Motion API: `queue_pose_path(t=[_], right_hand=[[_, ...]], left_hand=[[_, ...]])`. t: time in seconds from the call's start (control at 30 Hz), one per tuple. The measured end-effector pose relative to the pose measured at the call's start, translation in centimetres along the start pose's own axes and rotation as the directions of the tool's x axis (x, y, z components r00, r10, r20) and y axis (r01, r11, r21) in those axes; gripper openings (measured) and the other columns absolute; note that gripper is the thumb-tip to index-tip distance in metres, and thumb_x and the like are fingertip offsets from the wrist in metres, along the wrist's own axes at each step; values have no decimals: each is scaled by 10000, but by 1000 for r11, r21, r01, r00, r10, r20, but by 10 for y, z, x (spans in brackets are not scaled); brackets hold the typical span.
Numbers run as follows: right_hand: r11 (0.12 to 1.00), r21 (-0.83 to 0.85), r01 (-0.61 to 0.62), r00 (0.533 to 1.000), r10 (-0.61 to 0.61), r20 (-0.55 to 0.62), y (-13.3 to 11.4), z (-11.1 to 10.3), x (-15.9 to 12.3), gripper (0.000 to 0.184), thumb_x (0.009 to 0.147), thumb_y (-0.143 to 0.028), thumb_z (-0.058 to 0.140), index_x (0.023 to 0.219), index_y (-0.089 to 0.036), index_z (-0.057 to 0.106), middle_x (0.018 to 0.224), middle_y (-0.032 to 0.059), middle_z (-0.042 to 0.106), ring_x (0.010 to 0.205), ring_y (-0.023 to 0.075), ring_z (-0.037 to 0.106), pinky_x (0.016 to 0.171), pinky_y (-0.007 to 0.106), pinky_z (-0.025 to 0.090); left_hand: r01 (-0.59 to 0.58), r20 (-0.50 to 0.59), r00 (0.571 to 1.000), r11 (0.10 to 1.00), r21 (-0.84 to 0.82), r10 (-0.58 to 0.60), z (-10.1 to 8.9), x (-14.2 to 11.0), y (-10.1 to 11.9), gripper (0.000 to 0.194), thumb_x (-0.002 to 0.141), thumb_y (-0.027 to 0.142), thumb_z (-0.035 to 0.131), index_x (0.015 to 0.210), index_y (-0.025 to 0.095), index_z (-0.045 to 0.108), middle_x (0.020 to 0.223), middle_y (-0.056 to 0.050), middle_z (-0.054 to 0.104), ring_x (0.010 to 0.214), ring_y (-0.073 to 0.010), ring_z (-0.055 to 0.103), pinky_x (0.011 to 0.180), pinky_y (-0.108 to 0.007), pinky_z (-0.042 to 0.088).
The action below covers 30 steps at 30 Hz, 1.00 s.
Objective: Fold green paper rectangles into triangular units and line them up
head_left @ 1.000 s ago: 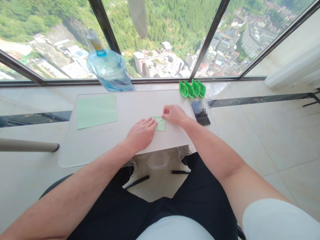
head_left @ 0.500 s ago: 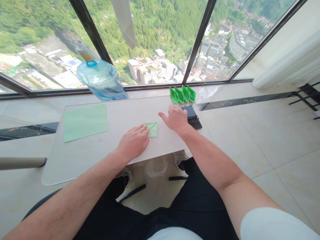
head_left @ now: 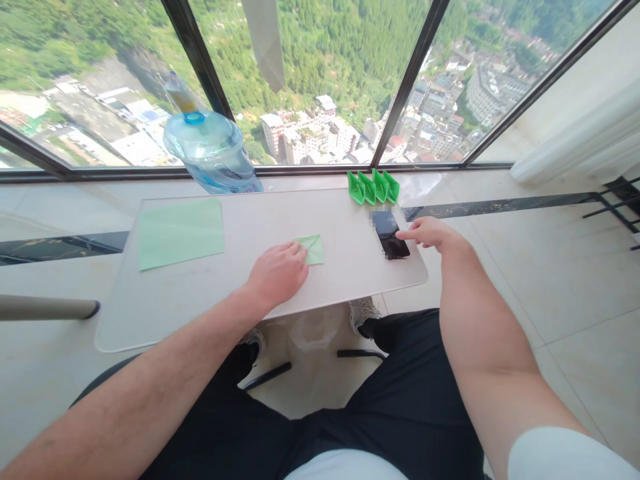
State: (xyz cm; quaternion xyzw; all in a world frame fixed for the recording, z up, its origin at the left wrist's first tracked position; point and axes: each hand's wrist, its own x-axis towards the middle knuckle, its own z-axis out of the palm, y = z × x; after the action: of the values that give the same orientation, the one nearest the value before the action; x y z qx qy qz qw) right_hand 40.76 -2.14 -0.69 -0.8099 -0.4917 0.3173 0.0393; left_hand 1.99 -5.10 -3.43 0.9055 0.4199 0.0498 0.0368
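My left hand (head_left: 281,272) lies flat over the left side of a small folded light-green paper (head_left: 314,249), pressing it to the table; crease lines show on the paper's bare part. Over the table's right edge, my right hand (head_left: 429,233) reaches one finger out to the side of a dark phone (head_left: 391,237). The other fingers of that hand are loosely bent, and nothing shows in them. Whether the fingertip touches the phone or just hovers over it I cannot tell.
A larger light-green sheet (head_left: 181,235) lies on the left of the white table (head_left: 260,217). Several folded bright-green paper pieces (head_left: 374,187) stand in a row at the back right corner. Behind the table, a big blue water bottle (head_left: 210,152) stands by the window.
My right hand has let go of the small paper and moved right, past the phone's far side. My left hand has stayed on the paper. The whole view has shifted a little.
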Motion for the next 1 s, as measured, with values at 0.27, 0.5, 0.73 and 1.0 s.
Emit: queue_pose_path(t=[0.27,0.5,0.73,1.0], right_hand=[[985,-173,-17,998,27,55,-5,10,11,572,606,-669,812,834,-171,645,866,85,681,711,206,627,629,336,500],[971,-240,-7,1000,13,23,-11,14,10,526,619,-631,817,799,-171,635,827,86,689,730,233,642,616,341,512],[983,-183,-1,999,8,35,-6,16,16,556,594,-630,833,837,-174,626,823,69,682,721,209,636,589,303,496],[967,-253,20,1000,-15,22,-9,18,13,535,607,-643,825,794,-190,610,717,36,639,667,195,609,581,298,449]], left_hand=[[1,20,1000,999,45,-2,-1,2,1,381,962,250,411,1178,90,681,1174,-172,696,1157,-300,631,1006,-441,498],[3,16,1000,1000,1,-3,3,5,0,413,960,255,416,1239,88,671,1268,-179,675,1248,-287,596,1076,-429,461],[-14,-4,1000,1000,14,14,5,5,-2,415,962,241,417,1251,80,668,1293,-184,667,1266,-292,591,1094,-430,460],[-4,-26,1000,1000,-11,4,10,7,4,430,961,239,441,1315,98,639,1388,-168,623,1320,-282,559,1134,-421,432]])
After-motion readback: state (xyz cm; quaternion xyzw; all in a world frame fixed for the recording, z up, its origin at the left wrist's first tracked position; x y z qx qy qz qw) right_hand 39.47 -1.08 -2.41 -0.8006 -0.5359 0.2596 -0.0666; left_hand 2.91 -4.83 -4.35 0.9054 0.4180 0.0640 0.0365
